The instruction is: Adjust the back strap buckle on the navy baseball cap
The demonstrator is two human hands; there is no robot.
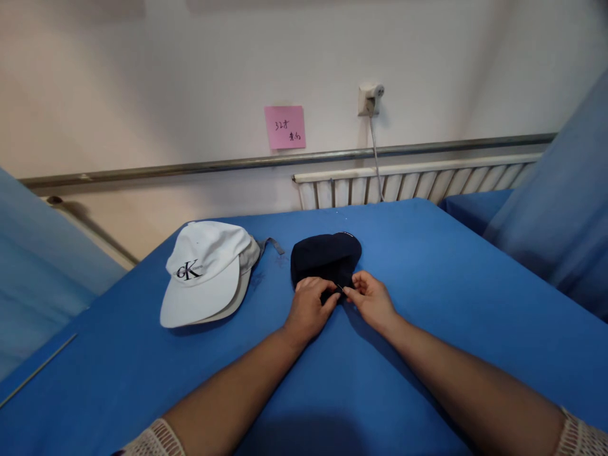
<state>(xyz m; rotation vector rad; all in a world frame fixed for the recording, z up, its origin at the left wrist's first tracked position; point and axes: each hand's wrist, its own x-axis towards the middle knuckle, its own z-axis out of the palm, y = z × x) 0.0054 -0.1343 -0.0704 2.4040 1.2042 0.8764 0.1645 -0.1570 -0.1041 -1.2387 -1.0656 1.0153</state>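
A dark navy cap [325, 256] lies on the blue table cover [427, 297] in front of me. My left hand [308, 308] rests on the cap's near edge with its fingers curled and pinching the back strap. My right hand [373, 299] meets it from the right, thumb and forefinger pinched on the same strap, where a small metal buckle shows between the fingertips. To the left lies a stack of white and beige caps [206, 273] with a black "CK" logo on the top one, its grey strap trailing to the right.
A white radiator [413, 183] and a metal rail [190, 168] run along the wall behind the table. A pink sticky note [285, 126] and a wall socket [370, 99] with a cable are above. Blue fabric [565, 202] hangs at right and left.
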